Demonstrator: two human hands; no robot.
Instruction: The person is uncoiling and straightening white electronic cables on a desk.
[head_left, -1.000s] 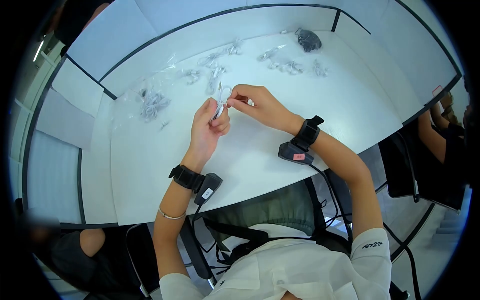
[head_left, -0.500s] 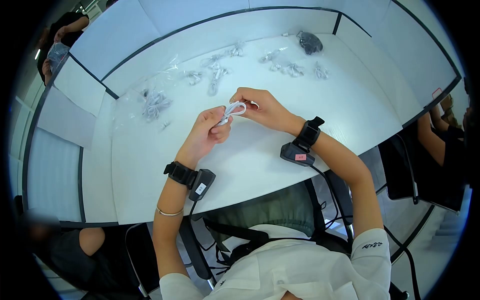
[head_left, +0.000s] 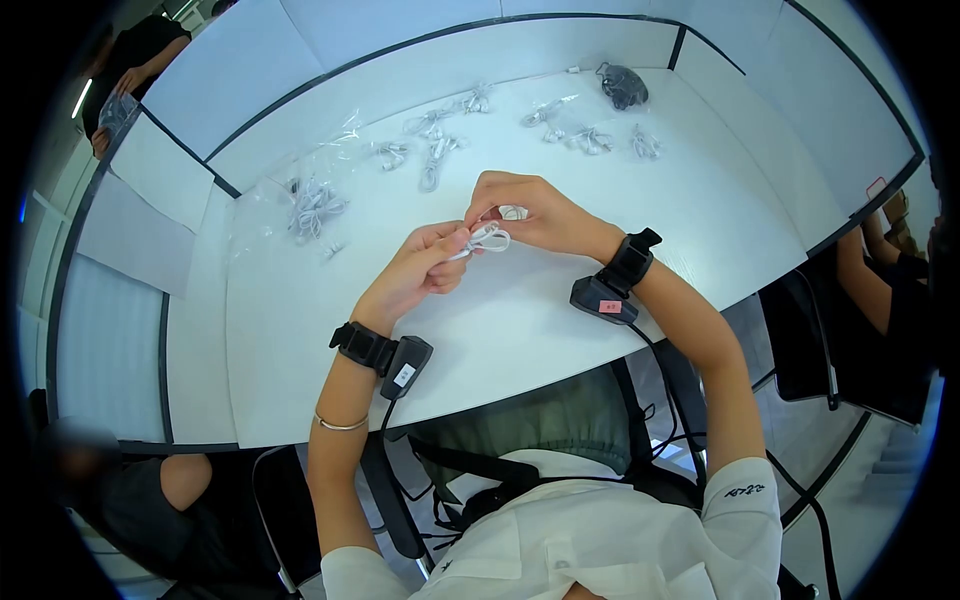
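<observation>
My left hand (head_left: 425,263) is closed on a small looped bundle of white cable (head_left: 490,238), its thumb pressing on the near end. Beside it, my right hand (head_left: 545,215) has its fingertips pinched together at the top of the same bundle. A bit of white shows under the curled right fingers, too small to make out. Both hands are over the middle of the white table (head_left: 500,340). Each wrist wears a strapped black device with a lead.
Further back lie a tangled white cable pile (head_left: 317,207) on clear plastic, several bundled white cables (head_left: 437,162), a single bundle (head_left: 646,142) and a black bagged item (head_left: 623,87). Low white partitions (head_left: 480,50) edge the table. Other people are beyond them.
Both hands and the cable have shifted slightly right and a little down. The right fingers now meet the left fingers at the top of the bundle.
</observation>
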